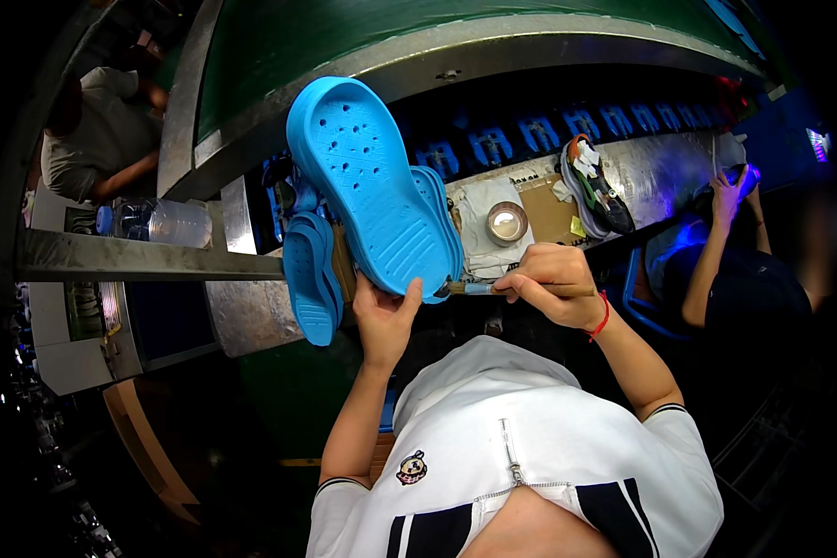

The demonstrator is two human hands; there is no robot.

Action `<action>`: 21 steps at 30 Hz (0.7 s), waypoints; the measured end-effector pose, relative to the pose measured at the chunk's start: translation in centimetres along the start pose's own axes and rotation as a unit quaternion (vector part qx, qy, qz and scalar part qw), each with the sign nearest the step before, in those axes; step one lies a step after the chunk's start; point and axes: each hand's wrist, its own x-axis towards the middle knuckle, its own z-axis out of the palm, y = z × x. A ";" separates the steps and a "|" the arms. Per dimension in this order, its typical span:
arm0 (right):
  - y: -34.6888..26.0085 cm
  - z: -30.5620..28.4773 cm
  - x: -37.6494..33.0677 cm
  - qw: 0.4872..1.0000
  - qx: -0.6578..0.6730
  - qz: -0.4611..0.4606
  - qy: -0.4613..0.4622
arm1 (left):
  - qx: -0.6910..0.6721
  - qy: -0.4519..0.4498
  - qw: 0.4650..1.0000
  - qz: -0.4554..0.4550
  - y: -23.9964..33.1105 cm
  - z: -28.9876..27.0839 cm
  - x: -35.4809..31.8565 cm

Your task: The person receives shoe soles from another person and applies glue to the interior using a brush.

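As the head view looks down on the work, the left hand (384,321) pinches the near end of a large blue sole (381,205), thumb on its upper face and fingers underneath. That sole slants up and away over the bench (260,316) — small holes at its far end, ridges at its near one. The right hand (556,282), a red band (602,316) at its wrist, is closed around the handle of a brush (474,289). Its dark bristles meet the sole's near edge, or lie just beside it; they are too small to tell.

Beyond the brush, a round metal bowl (507,223) stands on a white cloth (474,209), and a multicoloured shoe (597,186) lies to its right. More blue soles (309,279) are left of the held one. Farther right, a co-worker (730,260) holds something under violet light — possibly a shoe part, though glare blurs it.
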 end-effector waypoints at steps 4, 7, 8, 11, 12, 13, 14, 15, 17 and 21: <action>0.6 -0.2 0.2 1.000 -0.003 -0.013 0.024 | 0.008 -0.006 1.000 0.006 -0.2 0.1 0.0; 0.7 -0.4 0.2 1.000 -0.010 -0.001 -0.021 | 0.009 -0.010 1.000 0.005 -0.1 0.2 0.2; 0.6 -0.5 0.3 1.000 -0.009 -0.009 -0.007 | 0.008 -0.010 1.000 0.003 0.0 0.3 0.2; 0.7 -0.4 0.8 0.999 -0.026 -0.038 0.008 | 0.002 -0.010 1.000 -0.002 0.2 0.5 0.3; 0.7 -0.4 0.8 0.999 -0.013 -0.032 -0.002 | 0.000 -0.011 1.000 -0.001 0.2 0.5 0.4; 0.6 -0.3 0.7 1.000 0.001 -0.025 -0.013 | -0.002 -0.011 1.000 0.001 0.2 0.6 0.4; 0.5 -0.3 0.7 0.999 0.015 -0.020 -0.024 | -0.003 -0.010 1.000 0.002 0.3 0.7 0.5; 0.6 -0.4 0.8 0.999 0.021 -0.024 -0.014 | -0.008 -0.008 1.000 0.003 0.3 0.7 0.6; 0.8 -0.3 0.9 1.000 0.001 -0.020 -0.007 | -0.019 -0.005 1.000 0.005 0.4 1.0 0.7; 0.5 0.2 0.7 0.999 0.052 0.000 0.002 | -0.012 -0.004 1.000 0.011 0.3 1.1 0.9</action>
